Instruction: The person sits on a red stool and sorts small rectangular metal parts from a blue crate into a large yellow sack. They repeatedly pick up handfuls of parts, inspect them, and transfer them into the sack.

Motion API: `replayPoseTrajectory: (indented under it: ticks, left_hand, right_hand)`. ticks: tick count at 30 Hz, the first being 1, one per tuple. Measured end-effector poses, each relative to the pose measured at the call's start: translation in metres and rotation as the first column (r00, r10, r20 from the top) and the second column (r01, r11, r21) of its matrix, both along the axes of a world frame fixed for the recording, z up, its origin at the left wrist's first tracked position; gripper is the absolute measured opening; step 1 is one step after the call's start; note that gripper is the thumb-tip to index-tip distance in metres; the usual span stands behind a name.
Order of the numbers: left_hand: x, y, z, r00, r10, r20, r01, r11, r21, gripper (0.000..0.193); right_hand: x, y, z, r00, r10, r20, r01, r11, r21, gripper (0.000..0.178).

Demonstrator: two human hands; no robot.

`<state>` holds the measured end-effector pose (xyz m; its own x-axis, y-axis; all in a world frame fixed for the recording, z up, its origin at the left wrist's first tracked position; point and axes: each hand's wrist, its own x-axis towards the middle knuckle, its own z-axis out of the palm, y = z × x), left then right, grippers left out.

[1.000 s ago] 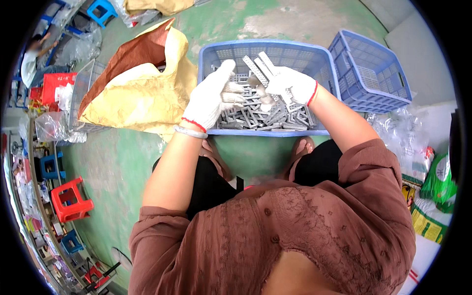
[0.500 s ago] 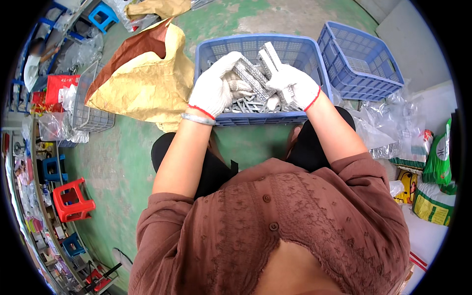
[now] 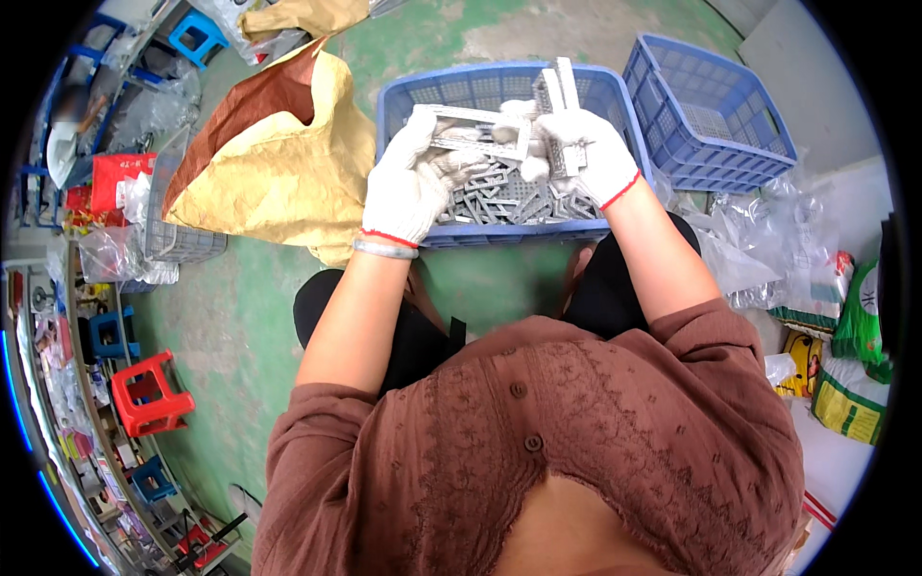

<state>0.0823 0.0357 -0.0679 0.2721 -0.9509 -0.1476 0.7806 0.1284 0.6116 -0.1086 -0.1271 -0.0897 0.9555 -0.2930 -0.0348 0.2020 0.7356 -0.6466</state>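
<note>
Both my hands wear white knit gloves with red cuffs and are above a blue plastic crate [image 3: 509,233]. A pale grey rectangular open frame [image 3: 480,148] is gripped at its left end by my left hand [image 3: 399,192]; its right end reaches toward the other hand. My right hand [image 3: 600,158] is closed around a few narrow grey ladder-like frames [image 3: 557,86] that stand up past the fingers. Under the hands, many small loose grey pieces [image 3: 514,204] cover the bottom of the crate. The fingertips of my right hand are partly hidden behind the frames.
A large yellow paper sack [image 3: 279,187] with a brown inside gapes left of the crate. Another blue crate [image 3: 711,173] stands on the right, near clear plastic bags [image 3: 735,245]. A red stool [image 3: 152,396] sits at left; a person [image 3: 62,144] is at far left.
The long frames that were bunched between my hands are now apart. My left hand has turned and holds one frame lengthwise; my right hand has shifted right, keeping its frames upright.
</note>
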Motion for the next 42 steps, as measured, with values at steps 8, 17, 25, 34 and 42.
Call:
replayPoseTrajectory:
  ticks: [8,17,25,34,42]
  left_hand:
    - [0.003,-0.008,-0.006,0.989,0.036,-0.145,-0.026,0.997,0.069,0.034]
    - [-0.001,-0.008,-0.003,0.986,-0.038,-0.161,0.049,0.997,0.065,0.032]
    - [-0.003,-0.004,-0.003,0.996,-0.039,0.076,0.039,0.999,0.008,0.029]
    - [-0.006,-0.006,-0.011,0.977,-0.03,0.213,0.041,0.998,-0.047,0.041]
    - [-0.006,-0.005,-0.011,0.976,-0.03,0.216,0.047,0.996,-0.074,0.044]
  right_hand:
    - [0.002,-0.007,-0.009,0.986,-0.167,-0.008,0.166,0.973,0.158,0.051]
    - [-0.005,-0.01,-0.008,0.975,-0.222,-0.01,0.219,0.953,0.209,0.039]
    - [-0.004,-0.007,-0.001,0.919,-0.367,-0.142,0.389,0.903,0.182,0.043]
    - [-0.005,-0.013,-0.011,0.945,-0.322,0.06,0.301,0.926,0.226,0.036]
    - [-0.005,-0.004,0.004,0.934,-0.352,0.065,0.334,0.922,0.195,0.025]
